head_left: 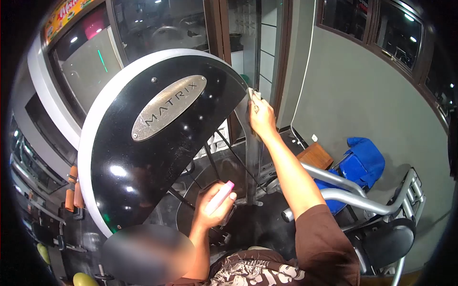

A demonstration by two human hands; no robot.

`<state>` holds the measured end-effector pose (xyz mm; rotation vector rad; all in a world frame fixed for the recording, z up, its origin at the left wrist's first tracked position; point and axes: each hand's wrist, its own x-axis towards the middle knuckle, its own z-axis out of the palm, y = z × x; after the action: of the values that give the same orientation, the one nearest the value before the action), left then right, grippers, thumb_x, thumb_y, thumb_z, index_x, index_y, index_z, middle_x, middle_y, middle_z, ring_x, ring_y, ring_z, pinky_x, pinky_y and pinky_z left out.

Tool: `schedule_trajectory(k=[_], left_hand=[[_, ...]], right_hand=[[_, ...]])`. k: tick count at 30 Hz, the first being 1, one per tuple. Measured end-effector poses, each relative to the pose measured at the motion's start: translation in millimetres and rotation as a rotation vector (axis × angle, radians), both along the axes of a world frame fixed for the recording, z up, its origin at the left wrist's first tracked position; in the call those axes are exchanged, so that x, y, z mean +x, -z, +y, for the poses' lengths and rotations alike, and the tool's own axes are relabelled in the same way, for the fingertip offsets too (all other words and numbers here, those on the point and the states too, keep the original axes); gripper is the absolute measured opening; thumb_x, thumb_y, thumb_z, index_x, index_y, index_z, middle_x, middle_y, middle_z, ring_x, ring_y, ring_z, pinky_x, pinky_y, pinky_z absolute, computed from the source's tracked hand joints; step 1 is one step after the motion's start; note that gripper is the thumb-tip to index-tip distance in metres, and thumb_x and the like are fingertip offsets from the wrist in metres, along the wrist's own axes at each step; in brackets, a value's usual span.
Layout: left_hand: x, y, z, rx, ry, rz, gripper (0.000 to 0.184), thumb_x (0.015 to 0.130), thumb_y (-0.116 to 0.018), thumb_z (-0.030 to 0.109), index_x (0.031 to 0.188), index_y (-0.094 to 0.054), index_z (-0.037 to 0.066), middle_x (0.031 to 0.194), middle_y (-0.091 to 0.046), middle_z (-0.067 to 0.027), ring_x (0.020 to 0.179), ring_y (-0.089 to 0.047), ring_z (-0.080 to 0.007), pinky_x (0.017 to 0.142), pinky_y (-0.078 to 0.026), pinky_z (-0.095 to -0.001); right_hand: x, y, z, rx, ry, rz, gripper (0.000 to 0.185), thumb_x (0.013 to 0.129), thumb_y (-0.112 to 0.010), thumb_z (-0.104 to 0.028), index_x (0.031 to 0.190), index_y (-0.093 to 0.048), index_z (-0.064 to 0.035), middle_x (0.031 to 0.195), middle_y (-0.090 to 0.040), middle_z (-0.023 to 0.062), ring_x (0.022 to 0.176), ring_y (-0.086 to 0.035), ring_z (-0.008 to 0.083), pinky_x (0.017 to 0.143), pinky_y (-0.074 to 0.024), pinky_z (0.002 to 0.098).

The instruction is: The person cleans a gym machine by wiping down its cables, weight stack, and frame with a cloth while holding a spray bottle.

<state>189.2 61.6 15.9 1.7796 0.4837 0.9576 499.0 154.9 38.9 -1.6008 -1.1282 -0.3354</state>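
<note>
A large rounded gym machine cover (143, 176), black with a white rim, fills the left and middle of the head view. An oval metal plate (169, 107) on it reads MATRIX. My right hand (262, 117) is up at the cover's right-hand edge, its fingers closed on a pale cloth (254, 93) that touches the rim there. Lower down, in front of the cover, my left hand (212, 207) is wrapped around a small pale bottle with a pink top (222, 196). The bottle is tilted, and its lower end is hidden by the fingers.
At the right stands a bench frame with silver tubes (367, 202) and a black pad (386, 243). Behind it are a blue cloth (365, 162) and a wooden box (315, 156). Cables (234, 155) run below the cover. Orange handles (71, 190) hang at the left.
</note>
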Motion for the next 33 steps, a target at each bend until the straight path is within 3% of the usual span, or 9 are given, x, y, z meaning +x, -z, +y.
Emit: schedule_trajectory(k=[5,8,11,14,15,20,25,28,33], left_hand=[[1.5,1.5,-4.4,-0.02,0.14,-0.135,0.008,0.088,-0.073,0.003,0.09,-0.066,0.0,0.083,-0.06,-0.0038,0.075,-0.057,-0.0116,0.069,-0.046,-0.0265],[0.5,-3.8,-6.0,-0.004,0.174,-0.161,0.008,0.087,-0.073,0.002,0.09,-0.066,-0.002,0.084,-0.06,-0.0051,0.076,-0.058,-0.0128,0.069,-0.046,-0.0268],[-1.4,-4.4,-4.2,0.01,0.175,-0.162,0.008,0.087,-0.072,0.001,0.09,-0.066,-0.002,0.083,-0.06,-0.0052,0.075,-0.057,-0.013,0.068,-0.046,-0.0269],[-2.2,-5.4,-6.1,-0.007,0.164,-0.165,0.007,0.087,-0.072,0.0,0.091,-0.066,-0.002,0.084,-0.06,-0.0053,0.074,-0.057,-0.013,0.068,-0.046,-0.027],[-3.0,-5.5,-5.7,-0.006,0.164,-0.164,0.007,0.087,-0.072,0.0,0.091,-0.067,-0.002,0.084,-0.06,-0.0052,0.074,-0.057,-0.013,0.068,-0.046,-0.0271],[-4.7,-4.6,-5.3,-0.018,0.161,-0.155,0.007,0.088,-0.072,0.0,0.093,-0.067,-0.002,0.084,-0.06,-0.0052,0.075,-0.058,-0.0128,0.068,-0.047,-0.0274],[-2.2,-1.4,-3.0,0.03,0.196,-0.165,0.007,0.088,-0.071,-0.001,0.094,-0.067,-0.002,0.084,-0.061,-0.0058,0.074,-0.059,-0.0131,0.067,-0.047,-0.0278],[-0.5,-1.4,-3.1,0.018,0.191,-0.176,0.007,0.088,-0.071,-0.001,0.094,-0.067,-0.002,0.084,-0.06,-0.0061,0.074,-0.059,-0.0135,0.067,-0.047,-0.0281],[2.4,-6.2,-5.1,0.026,0.162,-0.21,0.007,0.087,-0.072,-0.001,0.087,-0.065,-0.001,0.081,-0.06,-0.0063,0.071,-0.057,-0.0162,0.067,-0.046,-0.0289]], right_hand=[[2.3,49.5,-5.4,0.108,0.081,-0.111,0.03,0.096,-0.061,-0.018,0.12,-0.069,-0.0024,0.098,-0.065,0.0243,0.089,-0.067,0.0432,0.079,-0.0536,0.0466],[-1.9,46.8,-16.7,0.029,0.029,-0.028,0.03,0.096,-0.061,-0.018,0.121,-0.069,-0.0024,0.1,-0.065,0.0251,0.091,-0.067,0.0436,0.08,-0.0541,0.0466],[-1.5,28.1,-0.4,0.209,0.043,-0.12,0.033,0.096,-0.061,-0.018,0.128,-0.067,-0.0085,0.096,-0.064,0.0228,0.088,-0.066,0.044,0.078,-0.0538,0.0477],[-7.2,21.7,3.3,0.019,0.041,-0.152,0.041,0.096,-0.061,-0.017,0.136,-0.063,-0.0178,0.09,-0.062,0.0202,0.086,-0.066,0.0442,0.074,-0.0544,0.0481],[-8.9,31.3,3.9,0.049,0.067,-0.197,0.047,0.094,-0.061,-0.017,0.141,-0.058,-0.0251,0.093,-0.061,0.0172,0.084,-0.067,0.0438,0.072,-0.0557,0.0499],[11.4,83.1,-19.7,-0.127,0.138,-0.255,0.051,0.092,-0.058,-0.017,0.142,-0.058,-0.031,0.1,-0.059,0.0147,0.082,-0.068,0.0426,0.072,-0.0567,0.053],[2.6,50.1,-25.4,-0.015,0.053,-0.313,0.043,0.092,-0.059,-0.017,0.132,-0.064,-0.0298,0.094,-0.058,0.0128,0.078,-0.067,0.0419,0.068,-0.057,0.0517],[-11.4,15.2,-20.7,-0.081,0.038,-0.344,0.04,0.093,-0.058,-0.016,0.129,-0.065,-0.031,0.092,-0.057,0.0118,0.076,-0.067,0.0408,0.067,-0.0573,0.0514],[-4.7,34.5,-30.3,-0.302,0.099,-0.368,0.037,0.093,-0.06,-0.013,0.128,-0.066,-0.0257,0.095,-0.06,0.0112,0.084,-0.067,0.0378,0.071,-0.0567,0.0472]])
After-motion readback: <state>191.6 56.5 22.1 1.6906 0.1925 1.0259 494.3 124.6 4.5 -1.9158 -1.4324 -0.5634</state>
